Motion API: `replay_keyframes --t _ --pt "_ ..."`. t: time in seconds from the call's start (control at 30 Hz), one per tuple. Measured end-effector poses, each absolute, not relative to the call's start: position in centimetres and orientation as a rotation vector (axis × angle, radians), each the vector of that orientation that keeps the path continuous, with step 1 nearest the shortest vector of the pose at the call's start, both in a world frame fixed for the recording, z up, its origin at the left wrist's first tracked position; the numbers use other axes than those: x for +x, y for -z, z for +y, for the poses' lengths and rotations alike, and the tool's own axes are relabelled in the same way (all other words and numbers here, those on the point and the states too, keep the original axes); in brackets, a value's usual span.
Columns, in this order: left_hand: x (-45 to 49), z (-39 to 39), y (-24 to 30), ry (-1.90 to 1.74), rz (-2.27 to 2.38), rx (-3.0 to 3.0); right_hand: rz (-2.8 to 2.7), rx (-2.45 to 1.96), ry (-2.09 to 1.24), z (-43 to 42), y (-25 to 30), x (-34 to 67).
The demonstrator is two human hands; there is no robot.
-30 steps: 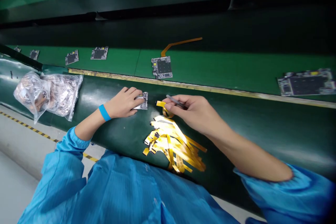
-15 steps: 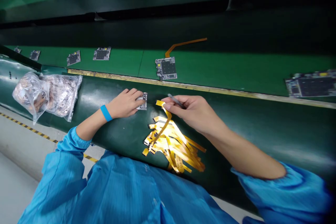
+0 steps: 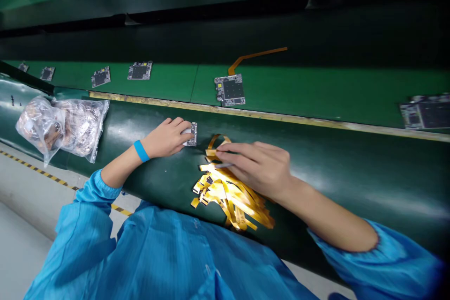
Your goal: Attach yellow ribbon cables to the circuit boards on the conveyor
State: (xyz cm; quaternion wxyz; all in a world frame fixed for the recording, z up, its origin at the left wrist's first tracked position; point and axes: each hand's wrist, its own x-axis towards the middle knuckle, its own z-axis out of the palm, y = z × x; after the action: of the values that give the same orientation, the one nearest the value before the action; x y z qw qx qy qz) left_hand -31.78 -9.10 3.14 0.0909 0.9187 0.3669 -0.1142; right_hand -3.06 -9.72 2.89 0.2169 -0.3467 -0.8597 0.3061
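Amber flex cable (image 3: 211, 153) — pinched in the right hand (image 3: 262, 167) with a slim gray tool (image 3: 223, 165) — is at the far edge of the cable pile (image 3: 228, 193). Left hand (image 3: 167, 138) grips a circuit board (image 3: 193, 135) on the green desk (image 3: 337, 168).

Head-worn view, facing forward and steeply down, close over smock (image 3: 165, 253) onto bench (image 3: 337, 168).

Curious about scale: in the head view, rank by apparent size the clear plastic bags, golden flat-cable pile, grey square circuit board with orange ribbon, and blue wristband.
Largest: plastic bags, cable pile; too alike to rank
Next: circuit board
Smallest: blue wristband
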Motion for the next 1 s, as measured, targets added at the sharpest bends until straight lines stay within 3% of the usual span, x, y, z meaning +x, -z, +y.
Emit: replay_keyframes --t 0.2,0.33,0.6,1.0 --pt "-32.1 -8.9 -3.3 0.337 1.032 2.774 -1.518 -1.359 -1.429 -8.0 -5.4 -4.2" --pt "-32.0 -8.5 -3.5 0.349 0.980 2.802 -1.467 -1.354 -1.733 -6.6 -4.1 -5.0" --pt "-31.1 -7.5 -4.3 0.403 0.949 2.753 -1.820 -1.367 -1.659 -7.0 0.6 -6.4" --pt "-31.9 -7.2 -3.6 0.367 0.923 2.749 -2.020 -1.416 -1.460 -6.3 1.4 -8.0"
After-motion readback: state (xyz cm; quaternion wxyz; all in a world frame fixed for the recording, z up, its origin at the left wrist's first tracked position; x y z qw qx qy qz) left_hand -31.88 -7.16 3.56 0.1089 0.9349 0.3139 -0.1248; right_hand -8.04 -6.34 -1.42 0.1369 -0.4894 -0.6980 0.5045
